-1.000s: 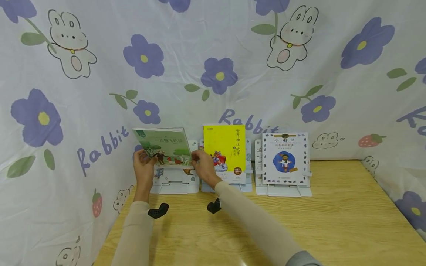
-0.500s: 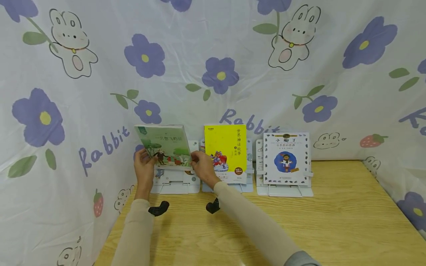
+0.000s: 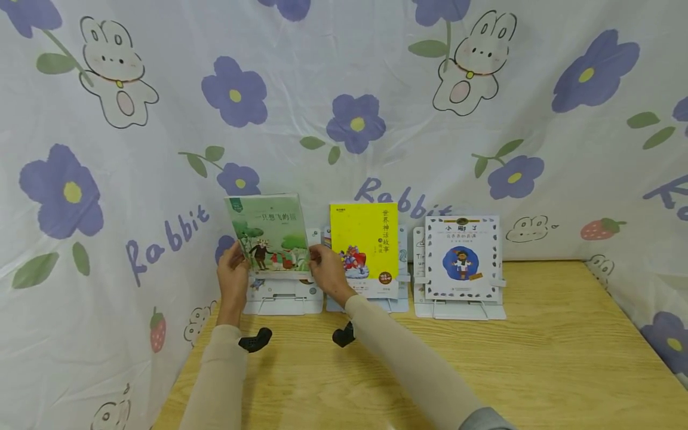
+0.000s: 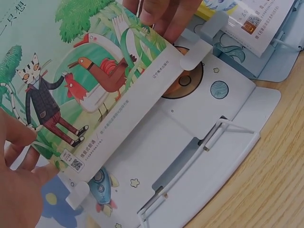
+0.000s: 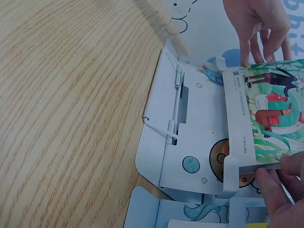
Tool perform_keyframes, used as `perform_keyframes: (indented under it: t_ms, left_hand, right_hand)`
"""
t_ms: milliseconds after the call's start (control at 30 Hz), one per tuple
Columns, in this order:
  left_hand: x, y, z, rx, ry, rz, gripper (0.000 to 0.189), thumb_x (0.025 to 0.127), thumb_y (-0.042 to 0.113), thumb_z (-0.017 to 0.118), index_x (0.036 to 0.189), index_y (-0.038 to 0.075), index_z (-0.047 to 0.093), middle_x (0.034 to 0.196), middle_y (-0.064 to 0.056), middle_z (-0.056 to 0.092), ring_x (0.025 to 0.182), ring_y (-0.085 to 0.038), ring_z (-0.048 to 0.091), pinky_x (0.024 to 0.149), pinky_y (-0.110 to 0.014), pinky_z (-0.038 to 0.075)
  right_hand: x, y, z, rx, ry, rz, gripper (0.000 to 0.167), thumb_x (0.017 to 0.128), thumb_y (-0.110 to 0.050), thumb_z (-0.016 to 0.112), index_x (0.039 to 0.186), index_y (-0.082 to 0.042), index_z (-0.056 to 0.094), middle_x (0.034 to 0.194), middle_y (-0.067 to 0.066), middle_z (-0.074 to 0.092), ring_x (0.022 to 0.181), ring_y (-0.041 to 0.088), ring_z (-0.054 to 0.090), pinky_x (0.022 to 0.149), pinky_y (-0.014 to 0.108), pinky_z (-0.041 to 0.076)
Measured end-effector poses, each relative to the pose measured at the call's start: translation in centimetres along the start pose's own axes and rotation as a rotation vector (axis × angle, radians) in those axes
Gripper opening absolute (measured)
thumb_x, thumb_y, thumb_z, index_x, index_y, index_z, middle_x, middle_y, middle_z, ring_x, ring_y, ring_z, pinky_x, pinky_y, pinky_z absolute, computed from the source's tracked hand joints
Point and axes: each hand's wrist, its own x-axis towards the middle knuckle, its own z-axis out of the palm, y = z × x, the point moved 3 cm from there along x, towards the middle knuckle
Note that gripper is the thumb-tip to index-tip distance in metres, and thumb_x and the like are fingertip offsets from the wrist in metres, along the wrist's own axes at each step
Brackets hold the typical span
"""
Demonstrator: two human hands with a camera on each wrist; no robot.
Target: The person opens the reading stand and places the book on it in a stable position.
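A green picture book with a cat and birds on its cover is held between both hands, in front of the leftmost white book stand. My left hand grips its left edge near the lower corner. With thumb and fingers, my right hand pinches the opposite edge low down. In the left wrist view the book's bottom edge lies above the stand's wire page holder, close to the two side clips. The right wrist view shows the right fingers right at the book's corner.
A yellow book stands on the middle stand, just right of my right hand. Farther right, a white book rests on another white stand. The wooden table meets a flower-printed curtain behind and at left.
The green book has tilted more upright and its top has shifted slightly right. Both hands keep their hold on its edges. The other books have stayed put.
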Motion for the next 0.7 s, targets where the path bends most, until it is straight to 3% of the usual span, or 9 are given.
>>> perform_keyframes:
  t_ms: [67,233,300,400,500,633,700]
  left_hand:
    - [0.0,-0.1,0.0,-0.006,-0.004,0.003,0.063,0.103,-0.007,0.046,0.163,0.012,0.043,0.147,-0.018,0.045,0.141,-0.031,0.048,0.100,-0.018,0.046]
    - [-0.2,0.3,0.0,-0.038,-0.043,-0.027,0.062,0.103,-0.008,0.046,0.164,0.006,0.041,0.157,-0.023,0.040,0.151,-0.036,0.043,0.116,-0.038,0.045]
    - [-0.3,0.3,0.0,-0.044,-0.058,-0.040,0.061,0.104,-0.006,0.046,0.163,0.006,0.040,0.170,-0.023,0.027,0.155,-0.037,0.040,0.122,-0.048,0.041]
    - [-0.3,-0.4,0.1,-0.044,-0.064,-0.044,0.060,0.105,-0.004,0.047,0.163,0.008,0.041,0.179,-0.018,0.007,0.156,-0.035,0.039,0.124,-0.052,0.040]
    - [-0.2,-0.6,0.1,-0.045,-0.064,-0.040,0.059,0.105,-0.004,0.047,0.163,0.008,0.042,0.179,-0.017,0.009,0.155,-0.035,0.040,0.123,-0.051,0.041]
    - [-0.1,-0.6,0.1,-0.042,-0.063,-0.020,0.058,0.104,-0.005,0.047,0.162,0.006,0.044,0.165,-0.022,0.035,0.152,-0.037,0.043,0.117,-0.047,0.043]
    - [-0.1,-0.7,0.1,-0.037,-0.068,-0.015,0.059,0.104,-0.005,0.047,0.162,0.006,0.044,0.163,-0.023,0.038,0.151,-0.039,0.044,0.114,-0.044,0.044]
  right_hand:
    - [-0.1,-0.1,0.0,0.010,-0.004,0.006,0.034,0.103,-0.002,0.066,0.137,-0.001,0.065,0.119,0.014,0.074,0.109,0.025,0.072,0.090,0.033,0.062]
    - [-0.1,0.0,0.1,0.027,-0.013,0.009,0.036,0.104,-0.002,0.065,0.139,-0.001,0.061,0.120,0.014,0.072,0.111,0.026,0.071,0.093,0.036,0.062]
    - [0.0,0.2,0.2,0.025,-0.013,0.006,0.036,0.103,-0.001,0.064,0.139,0.000,0.061,0.120,0.015,0.072,0.110,0.026,0.071,0.094,0.037,0.061]
    - [-0.1,0.2,0.1,0.008,-0.005,-0.007,0.036,0.101,0.003,0.063,0.137,0.002,0.063,0.121,0.017,0.070,0.111,0.028,0.069,0.096,0.040,0.060]
    - [-0.1,0.1,0.0,-0.013,0.001,-0.027,0.038,0.099,0.005,0.062,0.137,0.004,0.065,0.124,0.020,0.068,0.114,0.031,0.067,0.099,0.042,0.059]
    - [-0.1,0.0,0.0,0.012,-0.034,-0.034,0.044,0.099,0.005,0.060,0.143,0.007,0.062,0.131,0.024,0.065,0.121,0.034,0.064,0.103,0.045,0.057]
    - [-0.1,0.0,0.1,0.031,-0.062,-0.022,0.048,0.099,0.004,0.058,0.147,0.006,0.058,0.134,0.024,0.064,0.123,0.033,0.063,0.104,0.044,0.057]
